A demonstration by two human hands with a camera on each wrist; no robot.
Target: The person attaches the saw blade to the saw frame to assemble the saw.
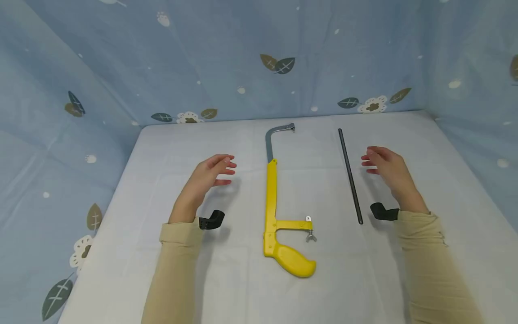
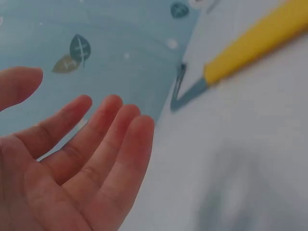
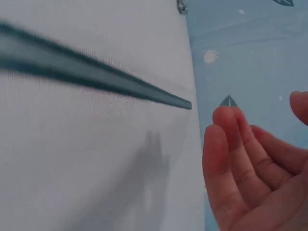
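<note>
A blue patterned cloth (image 1: 218,58) is rising behind the far edge and both sides of a white surface (image 1: 243,292). Two beige sleeves, left (image 1: 174,274) and right (image 1: 433,270), are coming in from the near edge, one on each side. Between them a yellow hacksaw frame (image 1: 271,193) is lying near the middle, its long axis running near to far, its handle (image 1: 295,261) pointing near and right, its grey bent arm (image 1: 269,146) hooking right at the far end.

The left hand (image 1: 206,176) is hovering left of the frame, fingers loosely spread and aiming right, touching nothing. The right hand (image 1: 388,171) is hovering on the right, fingers relaxed and aiming left, also holding nothing; both are casting shadows below them.

A dark thin rod (image 1: 350,176) is lying between the frame and the right hand, its long axis also running near to far, its far end leaning slightly left. The right hand is the nearer one to it, with the fingertips just beside its right side; the left hand is facing the frame across a wider gap, with the frame standing between it and the rod. Smallest, a wing nut (image 1: 310,236) is sitting at the tip of the frame's near crossbar (image 1: 292,225).
</note>
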